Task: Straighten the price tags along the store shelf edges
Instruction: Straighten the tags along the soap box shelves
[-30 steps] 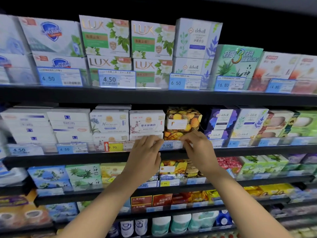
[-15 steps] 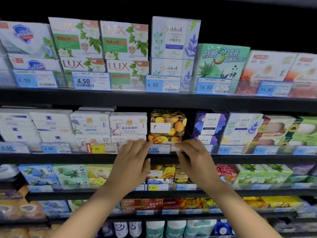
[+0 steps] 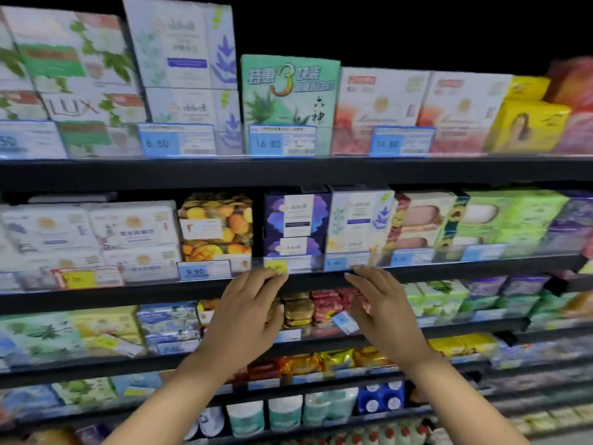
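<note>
Two hands' fingers (image 3: 272,277) just below yellow price tag (image 3: 275,266).

I'm looking at a shop aisle, the soap section of a store. Black shelves (image 3: 288,175) run in tiers, stacked with boxed soap bars such as LUX boxes (image 3: 80,107) and delvell boxes (image 3: 189,104). Blue price tags (image 3: 176,143) reading 6.50, 16.80 and 9.90 line the shelf edges.

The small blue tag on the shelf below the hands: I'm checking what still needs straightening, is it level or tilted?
Tilted. The blue tag slants against its shelf edge.
</note>
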Tool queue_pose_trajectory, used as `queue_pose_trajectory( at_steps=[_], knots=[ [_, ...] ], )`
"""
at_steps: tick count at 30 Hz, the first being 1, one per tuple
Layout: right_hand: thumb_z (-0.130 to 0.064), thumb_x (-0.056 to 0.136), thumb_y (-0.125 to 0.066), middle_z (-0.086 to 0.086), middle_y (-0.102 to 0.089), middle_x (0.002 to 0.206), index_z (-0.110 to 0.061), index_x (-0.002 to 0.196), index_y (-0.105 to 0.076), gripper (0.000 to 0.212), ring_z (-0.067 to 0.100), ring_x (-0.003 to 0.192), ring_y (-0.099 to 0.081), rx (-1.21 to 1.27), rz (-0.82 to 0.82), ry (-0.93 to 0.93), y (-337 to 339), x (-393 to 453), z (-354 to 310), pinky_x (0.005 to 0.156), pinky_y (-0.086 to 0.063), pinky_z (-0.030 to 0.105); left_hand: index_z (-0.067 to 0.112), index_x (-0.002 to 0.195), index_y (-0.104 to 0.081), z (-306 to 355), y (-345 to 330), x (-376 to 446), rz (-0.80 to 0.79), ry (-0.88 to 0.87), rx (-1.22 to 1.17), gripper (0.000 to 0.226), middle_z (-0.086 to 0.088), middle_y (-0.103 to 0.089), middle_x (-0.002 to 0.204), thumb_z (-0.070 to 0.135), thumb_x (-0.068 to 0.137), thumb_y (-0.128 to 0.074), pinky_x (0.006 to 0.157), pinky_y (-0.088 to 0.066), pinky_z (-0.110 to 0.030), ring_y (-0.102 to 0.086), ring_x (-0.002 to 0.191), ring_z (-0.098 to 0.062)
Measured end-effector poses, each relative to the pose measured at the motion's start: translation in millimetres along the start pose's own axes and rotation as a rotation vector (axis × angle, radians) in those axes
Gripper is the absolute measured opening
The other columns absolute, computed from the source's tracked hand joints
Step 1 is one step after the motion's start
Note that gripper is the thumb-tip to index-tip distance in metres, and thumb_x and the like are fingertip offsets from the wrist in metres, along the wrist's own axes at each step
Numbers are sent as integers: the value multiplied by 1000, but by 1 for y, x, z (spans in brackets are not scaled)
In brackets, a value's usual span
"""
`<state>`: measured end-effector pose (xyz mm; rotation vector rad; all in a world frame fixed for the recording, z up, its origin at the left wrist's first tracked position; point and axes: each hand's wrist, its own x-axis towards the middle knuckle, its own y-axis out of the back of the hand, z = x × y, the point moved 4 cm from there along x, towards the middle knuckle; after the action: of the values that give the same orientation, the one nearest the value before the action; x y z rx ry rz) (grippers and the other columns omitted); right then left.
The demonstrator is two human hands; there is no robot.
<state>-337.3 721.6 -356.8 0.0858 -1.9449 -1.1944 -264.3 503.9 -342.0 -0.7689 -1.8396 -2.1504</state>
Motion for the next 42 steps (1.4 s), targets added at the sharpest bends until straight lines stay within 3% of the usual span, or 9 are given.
queue_pose_trajectory(
  at_steps=[5, 10, 13, 19, 23, 28, 34, 38, 42],
  knots=[
    [-16, 86, -62, 5, -49, 136, -14, 128, -54, 43, 26, 129, -40, -7, -67, -82, 11, -21, 42, 106, -34, 41, 15, 129, -55, 37, -30, 21, -26, -39, 6, 46, 1, -55, 121, 35, 88, -48, 98, -41, -34, -46, 114, -17],
    [-20, 90, -55, 3, -36, 147, -16, 137, -43, 50, 21, 139, -23, -52, -150, -26, 11, -31, 50, 113, -20, 41, 15, 130, -55, 54, -41, 34, -52, -22, 18, 51, 0, -55, 121, 40, 90, -38, 100, -37, -36, -46, 114, -20],
    [-21, 90, -53, 3, -31, 149, -16, 140, -39, 52, 21, 140, -19, -63, -152, -56, 14, -36, 54, 113, -19, 41, 13, 129, -57, 68, -45, 41, -67, -68, -2, 53, -1, -57, 120, 41, 89, -36, 100, -30, -34, -46, 112, -21],
    [-20, 87, -56, 4, -35, 147, -19, 139, -39, 54, 25, 138, -26, -98, -119, -231, 34, -51, 75, 110, -27, 45, 12, 131, -54, 95, -59, 64, -106, -163, -92, 54, -1, -54, 126, 40, 89, -36, 102, -28, -31, -46, 117, -20],
    [-20, 86, -59, 6, -44, 140, -18, 133, -46, 49, 27, 131, -35, -159, -58, -288, 64, -67, 90, 109, -27, 40, 11, 128, -56, 129, -66, 84, -84, -267, -198, 51, -2, -56, 124, 35, 86, -40, 103, -24, -29, -44, 116, -18],
    [-13, 78, -65, 6, -58, 125, -14, 121, -59, 44, 29, 119, -48, -250, 21, -387, 111, -90, 120, 100, -39, 44, 14, 124, -59, 180, -77, 107, -116, -344, -254, 47, 0, -56, 125, 36, 86, -40, 102, -27, -30, -48, 115, -19],
    [-19, 85, -58, 3, -56, 122, -14, 121, -56, 37, 24, 120, -45, -297, 79, -442, 174, -135, 174, 103, -34, 40, 15, 123, -58, 270, -88, 138, -96, -447, -310, 46, 2, -55, 123, 35, 86, -40, 99, -29, -29, -44, 115, -17],
    [-20, 85, -61, 3, -55, 127, -16, 125, -54, 41, 24, 124, -43, -328, 85, -475, 217, -172, 222, 106, -33, 43, 15, 124, -59, 338, -102, 156, -79, -436, -363, 43, 2, -57, 124, 32, 85, -50, 97, -26, -26, -42, 115, -15],
    [-19, 84, -61, 3, -56, 126, -15, 123, -56, 39, 24, 124, -44, -332, 76, -475, 255, -207, 267, 106, -33, 40, 11, 119, -62, 406, -126, 172, -99, -449, -384, 48, -3, -61, 118, 38, 84, -43, 95, -34, -30, -50, 110, -21]
  ],
)
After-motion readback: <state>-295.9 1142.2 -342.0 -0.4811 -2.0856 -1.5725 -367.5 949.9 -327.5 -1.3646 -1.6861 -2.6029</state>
